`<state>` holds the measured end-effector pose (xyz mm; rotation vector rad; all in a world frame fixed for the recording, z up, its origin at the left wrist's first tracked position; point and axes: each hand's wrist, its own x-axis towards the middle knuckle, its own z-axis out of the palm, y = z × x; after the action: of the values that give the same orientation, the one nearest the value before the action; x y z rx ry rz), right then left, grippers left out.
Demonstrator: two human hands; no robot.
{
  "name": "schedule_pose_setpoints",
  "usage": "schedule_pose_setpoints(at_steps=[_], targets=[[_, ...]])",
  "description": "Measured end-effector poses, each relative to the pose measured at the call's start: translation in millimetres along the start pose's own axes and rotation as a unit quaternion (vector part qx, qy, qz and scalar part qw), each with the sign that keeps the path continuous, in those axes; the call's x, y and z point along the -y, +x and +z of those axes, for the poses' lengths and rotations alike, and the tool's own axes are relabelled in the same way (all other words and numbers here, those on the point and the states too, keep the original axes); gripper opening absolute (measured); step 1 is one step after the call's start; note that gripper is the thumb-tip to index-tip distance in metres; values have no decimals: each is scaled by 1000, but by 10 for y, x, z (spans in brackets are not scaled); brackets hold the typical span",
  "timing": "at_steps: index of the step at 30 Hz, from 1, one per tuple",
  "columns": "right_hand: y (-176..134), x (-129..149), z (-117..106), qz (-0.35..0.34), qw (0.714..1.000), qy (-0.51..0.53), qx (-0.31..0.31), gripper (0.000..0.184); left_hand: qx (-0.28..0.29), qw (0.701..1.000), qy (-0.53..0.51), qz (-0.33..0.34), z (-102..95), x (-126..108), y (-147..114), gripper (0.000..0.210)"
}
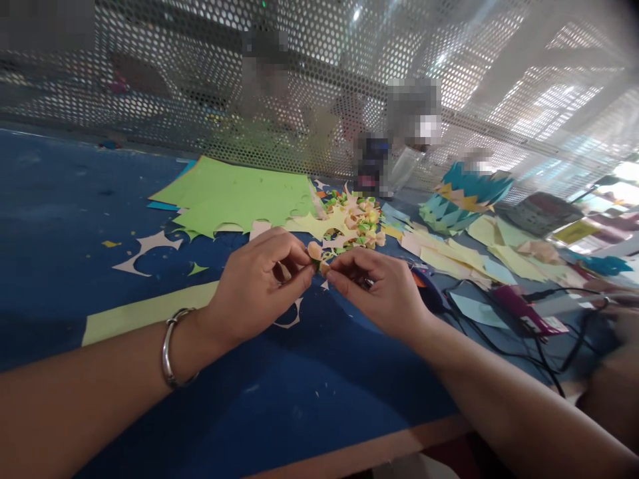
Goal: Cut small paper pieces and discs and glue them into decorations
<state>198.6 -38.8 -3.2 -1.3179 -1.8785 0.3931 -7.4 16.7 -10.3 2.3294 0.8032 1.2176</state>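
Note:
My left hand (pixel 262 283), with a silver bangle at its wrist, pinches a small peach and green paper flower (pixel 315 250) between thumb and finger. From the other side, my right hand (pixel 379 286) pinches the yellowish edge of what looks like the same flower. The two hands almost meet above the blue table; the fingers partly hide the piece. Just behind them lies a heap of small paper flowers (pixel 362 216) in peach, yellow and green. Paper offcuts (pixel 322 225) with scalloped edges lie against the heap.
Green paper sheets (pixel 249 189) lie at back left, and a pale strip (pixel 150 309) beside my left forearm. To the right are a teal and yellow paper crown (pixel 464 193), a purple box (pixel 526 309) and black cables (pixel 499 352). A perforated metal screen (pixel 200 86) stands behind.

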Motion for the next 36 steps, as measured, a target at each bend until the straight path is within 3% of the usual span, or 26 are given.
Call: schedule_pose_setpoints(at_steps=[4, 10, 13, 15, 18, 21, 28, 31, 36], targets=[[0, -41, -34, -25, 999, -28, -26, 11, 6, 1000, -6, 10, 8, -34, -20, 7], [52, -119, -226, -28, 983, -72, -167, 14, -20, 999, 47, 10, -152, -109, 37, 10], [140, -259, -334, -11, 970, -81, -230, 17, 26, 991, 130, -27, -338, -109, 163, 8], [224, -413, -395, 8, 964, -113, -240, 20, 88, 977, 187, -50, -473, -62, 233, 8], [343, -656, -461, 69, 955, -206, -201, 19, 165, 955, 235, -80, -624, 78, 232, 11], [384, -769, -477, 108, 948, -246, -169, 18, 182, 945, 254, -95, -677, 230, 115, 13], [228, -484, -310, 34, 973, -210, -93, 18, 158, 941, 281, -102, -575, 289, 3, 20], [174, -387, -226, -1, 976, -217, -8, 18, 180, 931, 295, -117, -588, 261, 39, 24], [128, -329, -118, -7, 959, -233, 159, 17, 288, 890, 306, -174, -714, 248, 45, 26]])
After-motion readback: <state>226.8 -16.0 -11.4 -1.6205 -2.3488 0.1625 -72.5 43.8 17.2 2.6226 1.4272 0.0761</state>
